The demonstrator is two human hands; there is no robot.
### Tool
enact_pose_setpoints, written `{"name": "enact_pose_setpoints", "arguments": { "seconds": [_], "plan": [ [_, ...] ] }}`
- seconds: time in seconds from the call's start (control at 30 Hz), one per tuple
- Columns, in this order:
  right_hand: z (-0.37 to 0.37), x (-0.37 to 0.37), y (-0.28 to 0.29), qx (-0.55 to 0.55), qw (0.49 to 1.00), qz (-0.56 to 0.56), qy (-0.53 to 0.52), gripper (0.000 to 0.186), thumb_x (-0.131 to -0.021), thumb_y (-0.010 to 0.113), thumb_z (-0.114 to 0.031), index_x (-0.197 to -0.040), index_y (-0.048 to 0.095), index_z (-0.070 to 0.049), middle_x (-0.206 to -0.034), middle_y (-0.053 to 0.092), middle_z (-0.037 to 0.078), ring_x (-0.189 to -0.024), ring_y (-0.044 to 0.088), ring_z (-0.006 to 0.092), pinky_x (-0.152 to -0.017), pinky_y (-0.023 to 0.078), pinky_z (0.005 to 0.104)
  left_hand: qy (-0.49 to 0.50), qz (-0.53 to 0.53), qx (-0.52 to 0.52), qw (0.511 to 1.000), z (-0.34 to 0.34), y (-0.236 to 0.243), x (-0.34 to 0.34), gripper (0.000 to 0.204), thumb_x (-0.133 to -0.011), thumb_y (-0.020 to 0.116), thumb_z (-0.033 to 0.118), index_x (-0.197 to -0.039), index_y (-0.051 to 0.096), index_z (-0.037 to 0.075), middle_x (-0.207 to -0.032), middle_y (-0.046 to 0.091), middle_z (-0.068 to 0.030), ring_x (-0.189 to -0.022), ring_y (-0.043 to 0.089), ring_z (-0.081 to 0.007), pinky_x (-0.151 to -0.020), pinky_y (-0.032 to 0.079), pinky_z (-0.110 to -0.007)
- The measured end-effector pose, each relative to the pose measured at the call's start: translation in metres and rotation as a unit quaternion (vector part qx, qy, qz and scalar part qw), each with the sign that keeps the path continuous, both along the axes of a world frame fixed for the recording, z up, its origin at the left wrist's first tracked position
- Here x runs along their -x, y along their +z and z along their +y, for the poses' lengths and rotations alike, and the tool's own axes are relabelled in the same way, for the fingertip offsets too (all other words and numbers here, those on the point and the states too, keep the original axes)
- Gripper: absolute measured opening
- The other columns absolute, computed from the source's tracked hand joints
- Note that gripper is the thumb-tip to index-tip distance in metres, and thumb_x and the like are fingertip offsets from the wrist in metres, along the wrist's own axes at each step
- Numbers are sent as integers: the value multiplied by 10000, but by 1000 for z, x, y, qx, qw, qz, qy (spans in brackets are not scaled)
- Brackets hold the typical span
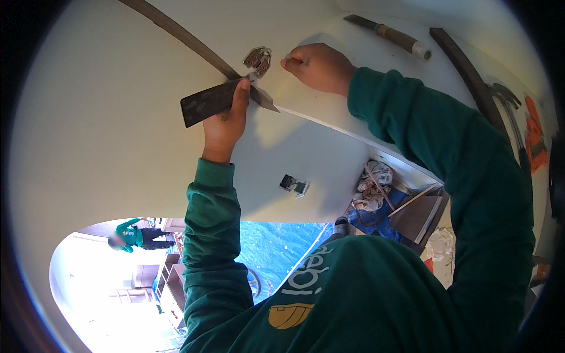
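White lettering runs slantwise across the wearer's green sweatshirt, next to a yellow emblem. Faint marks on the flat black piece and a co-worker's green top are unreadable.

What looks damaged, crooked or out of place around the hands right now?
Two wall fittings stand out. The metal fitting just left of the right hand has bare, ragged-looking parts and no cover over them. Lower down, the small black-and-white fitting sits askew and appears partly dismantled.
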State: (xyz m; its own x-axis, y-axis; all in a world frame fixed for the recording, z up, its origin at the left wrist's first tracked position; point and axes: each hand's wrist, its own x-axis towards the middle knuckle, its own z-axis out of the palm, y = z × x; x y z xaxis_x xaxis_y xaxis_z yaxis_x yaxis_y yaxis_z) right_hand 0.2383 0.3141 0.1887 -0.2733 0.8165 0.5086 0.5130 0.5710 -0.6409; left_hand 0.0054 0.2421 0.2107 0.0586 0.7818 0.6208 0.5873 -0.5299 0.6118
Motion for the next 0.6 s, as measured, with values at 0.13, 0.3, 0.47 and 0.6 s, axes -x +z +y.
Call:
{"name": "enact_pose_setpoints", "arguments": {
  "seconds": [0.13, 0.3, 0.47, 0.6],
  "plan": [
    [-1, 1, -1, -1, 1000, 3, 5, 436, -1006, 584, -445, -945, 704, -30, -847, 688, 167, -780, 651, 350, -745, 510, 427, 4, -34, 0, 999, -3, 0, 0, 273, -985, 731, 258, -1025, 713, -12, -953, 713, -77, -802, 683, -152, -698, 611, -326],
    [0, 0, 2, -4, 1000, -17, 18, 435, -1008, 585, -439, -930, 696, -26, -827, 677, 178, -769, 635, 361, -745, 503, 433, -9, -138, 7, 990, -8, -3, -2, 215, -991, 708, 185, -1025, 704, -27, -956, 708, -69, -794, 675, -153, -691, 614, -337],
    [-1, -1, 3, 4, 1000, -25, 10, 441, -996, 553, -443, -951, 738, -45, -906, 733, 173, -892, 699, 374, -843, 548, 471, -44, -93, -48, 994, 0, -17, 16, 196, -997, 694, 165, -1015, 699, -30, -921, 705, -65, -781, 667, -153, -689, 593, -330],
    [1, 0, 3, 15, 1000, -18, 18, 442, -1000, 550, -449, -962, 738, -50, -904, 736, 170, -887, 705, 366, -845, 551, 461, -26, -24, -39, 999, -7, -17, 16, 222, -1005, 694, 193, -1014, 702, -29, -906, 709, -72, -779, 664, -151, -700, 574, -322]
  ]
}}
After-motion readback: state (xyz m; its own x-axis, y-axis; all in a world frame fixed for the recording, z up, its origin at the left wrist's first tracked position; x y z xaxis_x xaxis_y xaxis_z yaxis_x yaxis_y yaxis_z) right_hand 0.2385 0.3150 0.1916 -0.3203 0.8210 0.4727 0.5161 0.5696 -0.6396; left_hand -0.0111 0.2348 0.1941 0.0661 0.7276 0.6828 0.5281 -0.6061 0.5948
